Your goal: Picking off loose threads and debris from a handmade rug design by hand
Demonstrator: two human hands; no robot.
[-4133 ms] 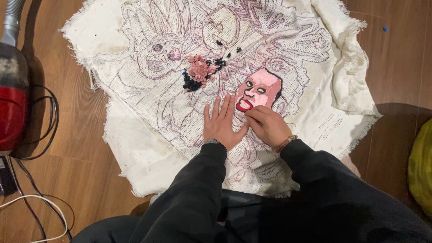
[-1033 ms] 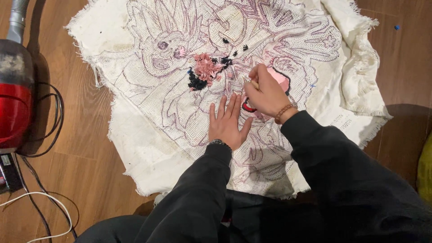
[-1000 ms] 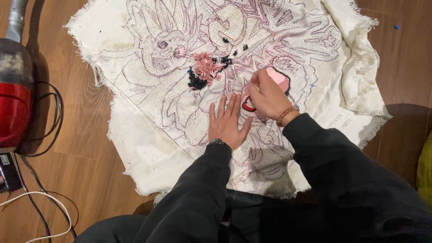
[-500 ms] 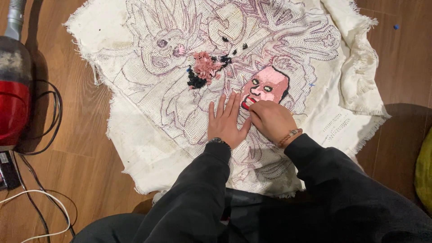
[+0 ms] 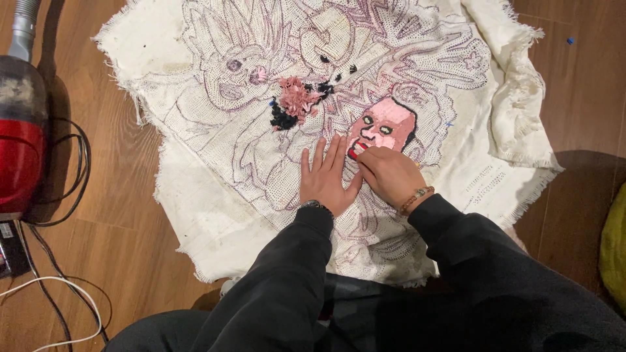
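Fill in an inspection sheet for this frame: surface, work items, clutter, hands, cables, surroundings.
Surface: brown wooden plank floor, partly covered by cloth.
Work items: frayed cream canvas cloth with purple dotted line drawing; a tufted pink face patch with black outline; a pink and black tufted cluster.
Clutter: small blue speck on the floor.
Hands: left hand flat on the cloth, fingers spread; right hand curled at the face patch's lower edge, beaded bracelet on the wrist.
Cables: black cord looped; white cord beside it.
Surroundings: red and grey vacuum cleaner at left; yellow-green object at right edge.
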